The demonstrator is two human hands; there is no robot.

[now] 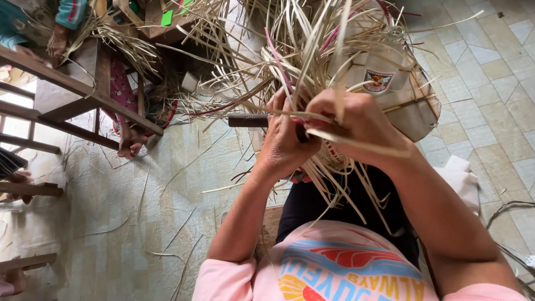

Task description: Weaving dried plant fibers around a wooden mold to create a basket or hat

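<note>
My left hand (281, 142) grips a dark cylindrical tool handle (248, 120) that sticks out to the left. My right hand (356, 122) is closed around a bundle of pale straw strips (301, 50), with a few pink strips among them. The strips fan upward and outward from both hands. The two hands touch each other over my lap, where a small woven piece (334, 159) sits partly hidden under them.
A white bag with a badge (390, 83) lies behind the strips on the tiled floor (490, 83). Another person's feet (131, 145) and hand (56, 44) are at the left by a wooden bench (83, 89). Loose strips litter the floor.
</note>
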